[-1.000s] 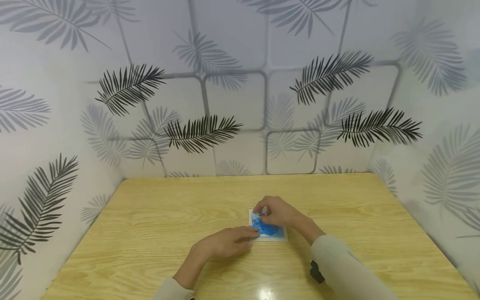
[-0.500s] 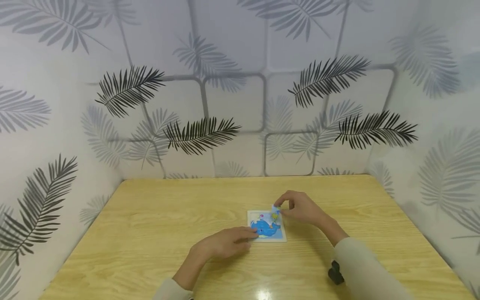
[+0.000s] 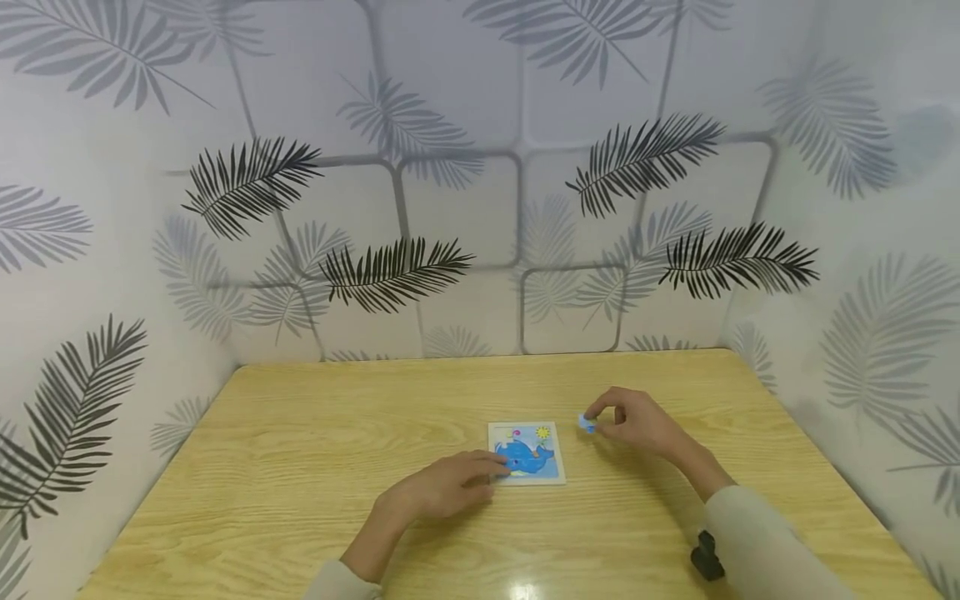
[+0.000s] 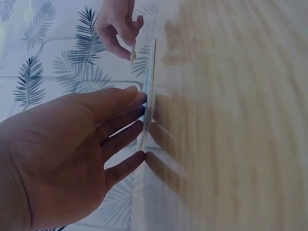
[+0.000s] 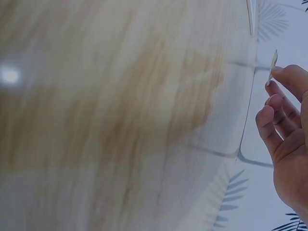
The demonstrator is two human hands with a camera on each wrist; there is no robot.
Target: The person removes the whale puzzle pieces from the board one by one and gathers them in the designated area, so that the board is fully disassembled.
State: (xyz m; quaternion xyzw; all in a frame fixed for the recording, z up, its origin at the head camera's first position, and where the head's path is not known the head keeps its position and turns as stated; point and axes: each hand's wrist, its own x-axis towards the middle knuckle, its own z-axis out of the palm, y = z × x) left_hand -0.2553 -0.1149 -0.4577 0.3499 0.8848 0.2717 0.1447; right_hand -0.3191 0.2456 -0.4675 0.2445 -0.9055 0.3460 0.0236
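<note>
A small square jigsaw puzzle [image 3: 542, 460] with a white border lies flat on the table, its picture a blue whale with a yellow sun. My left hand [image 3: 442, 485] rests its nearly straight fingertips on the puzzle's left side. In the left wrist view, the fingers [image 4: 122, 137] meet the thin edge of the board [image 4: 150, 82]. Right of the puzzle, my right hand [image 3: 637, 423] pinches a light blue puzzle piece [image 3: 585, 424] between thumb and fingers, above the table. The right wrist view shows that piece [image 5: 273, 66] edge-on at the fingertips.
The wood-grain table [image 3: 337, 425] reaches back to a wall [image 3: 465, 208] patterned with leaves, and similar walls stand at both sides. A black device [image 3: 707, 557] sits at the right sleeve.
My right hand has lifted the light blue piece from the puzzle's upper part and carried it right, off the board. The left hand keeps its place on the puzzle.
</note>
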